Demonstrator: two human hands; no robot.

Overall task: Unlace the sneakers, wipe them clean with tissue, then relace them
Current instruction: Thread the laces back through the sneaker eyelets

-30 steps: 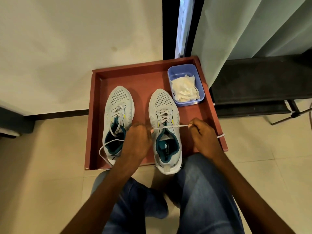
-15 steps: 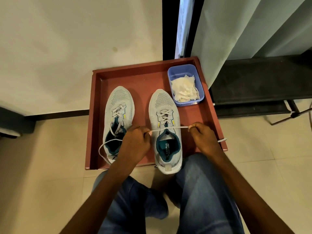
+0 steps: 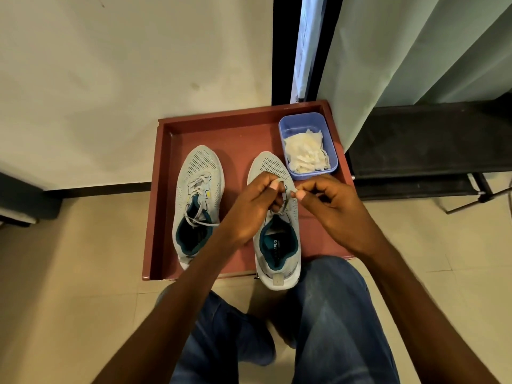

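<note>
Two grey sneakers stand side by side in a red tray (image 3: 166,206) on the floor. Over the right sneaker (image 3: 277,239), the left hand (image 3: 255,206) and the right hand (image 3: 329,206) each pinch its lace (image 3: 286,195). The left sneaker (image 3: 198,200) is partly laced. Tissue (image 3: 306,153) fills a blue tub (image 3: 332,151) in the tray's far right corner.
</note>
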